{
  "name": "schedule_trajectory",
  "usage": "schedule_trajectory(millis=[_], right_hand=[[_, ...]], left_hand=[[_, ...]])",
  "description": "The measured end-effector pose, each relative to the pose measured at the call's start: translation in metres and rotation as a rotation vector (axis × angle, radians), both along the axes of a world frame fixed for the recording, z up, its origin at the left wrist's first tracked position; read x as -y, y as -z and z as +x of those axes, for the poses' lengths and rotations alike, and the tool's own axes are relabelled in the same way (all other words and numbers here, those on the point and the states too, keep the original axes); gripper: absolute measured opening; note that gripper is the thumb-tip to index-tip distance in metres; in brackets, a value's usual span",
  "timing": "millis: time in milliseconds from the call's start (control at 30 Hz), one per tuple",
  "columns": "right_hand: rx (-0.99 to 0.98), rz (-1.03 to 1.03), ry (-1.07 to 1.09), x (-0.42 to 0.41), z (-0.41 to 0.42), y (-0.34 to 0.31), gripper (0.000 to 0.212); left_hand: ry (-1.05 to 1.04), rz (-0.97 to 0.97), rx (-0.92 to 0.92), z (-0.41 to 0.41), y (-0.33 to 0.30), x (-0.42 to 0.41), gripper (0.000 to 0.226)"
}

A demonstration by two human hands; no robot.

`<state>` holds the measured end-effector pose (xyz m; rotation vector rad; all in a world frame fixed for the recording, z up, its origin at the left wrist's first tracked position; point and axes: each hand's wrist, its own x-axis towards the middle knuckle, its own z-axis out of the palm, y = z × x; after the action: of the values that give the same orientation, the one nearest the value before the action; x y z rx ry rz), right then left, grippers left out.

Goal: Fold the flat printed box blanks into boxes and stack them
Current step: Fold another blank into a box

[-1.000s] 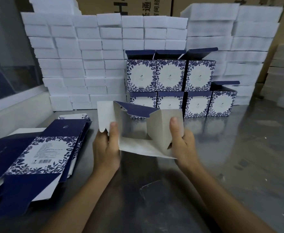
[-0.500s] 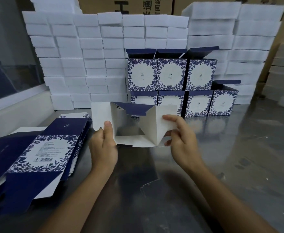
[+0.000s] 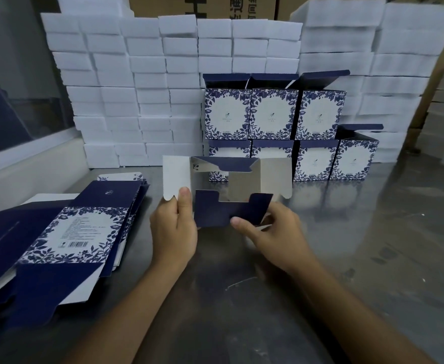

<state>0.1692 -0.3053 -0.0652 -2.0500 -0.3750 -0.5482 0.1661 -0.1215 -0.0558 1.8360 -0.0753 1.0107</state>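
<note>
With left hand (image 3: 173,229) pinching the box (image 3: 228,185) wall and right hand (image 3: 273,232) pinching the flap (image 3: 226,212), uneven pressure may crease the flap or skew the box.

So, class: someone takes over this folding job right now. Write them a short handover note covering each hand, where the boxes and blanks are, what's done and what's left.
Left hand: grips the half-folded box at its left side, thumb on the white flap.
Right hand: holds the navy bottom flap, thumb on its face, folding it up.
Done: seven finished boxes stacked in two rows at the back, four below and three on top.
Left: close this box's bottom, add it to the stack, then work through the flat blanks piled at the left.
</note>
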Motion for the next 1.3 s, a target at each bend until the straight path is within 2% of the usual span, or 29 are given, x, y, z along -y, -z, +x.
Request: schedule_trajectory(millis=[167,333,467,567,633,700,833,967,1033,1167,1233,1300], right_hand=[[0.077,0.060,0.069,-0.004,-0.004,-0.008,0.035],[0.105,0.170,0.109,-0.006,-0.004,-0.010,0.042],[0.112,0.259,0.104,-0.009,-0.006,-0.014,0.032],[0.105,0.272,0.134,-0.012,-0.009,-0.016,0.019],[0.104,0.273,0.175,-0.012,-0.009,-0.015,0.016],[0.096,0.281,0.213,-0.010,-0.009,-0.015,0.017],[0.053,0.278,0.251,-0.005,-0.006,-0.014,0.014],[0.063,0.331,0.304,-0.005,-0.005,-0.014,0.026],[0.000,0.516,0.300,-0.008,-0.003,-0.015,0.033],[-0.238,0.953,0.167,-0.014,-0.003,-0.023,0.030],[-0.349,0.968,0.060,-0.016,-0.008,-0.024,0.029],[-0.423,0.788,-0.034,-0.021,-0.013,-0.021,0.031]], left_hand=[[0.077,0.027,-0.005,0.001,0.004,0.003,0.059],[0.057,0.014,0.016,0.000,0.003,0.004,0.057],[0.043,-0.039,0.021,0.001,0.003,0.003,0.051],[0.024,-0.036,0.026,0.001,0.003,0.001,0.057],[0.027,-0.039,0.043,-0.001,0.001,0.002,0.053],[0.022,0.011,0.063,-0.002,0.000,0.003,0.042],[-0.031,0.202,0.071,0.000,0.003,0.001,0.042],[-0.044,0.219,0.030,0.001,0.003,-0.002,0.042],[-0.023,0.203,0.043,-0.001,0.002,0.000,0.046],[0.049,0.077,0.014,-0.004,0.003,0.010,0.051],[0.069,0.009,-0.023,-0.005,0.006,0.016,0.044],[0.078,-0.052,-0.053,-0.006,0.007,0.022,0.035]])
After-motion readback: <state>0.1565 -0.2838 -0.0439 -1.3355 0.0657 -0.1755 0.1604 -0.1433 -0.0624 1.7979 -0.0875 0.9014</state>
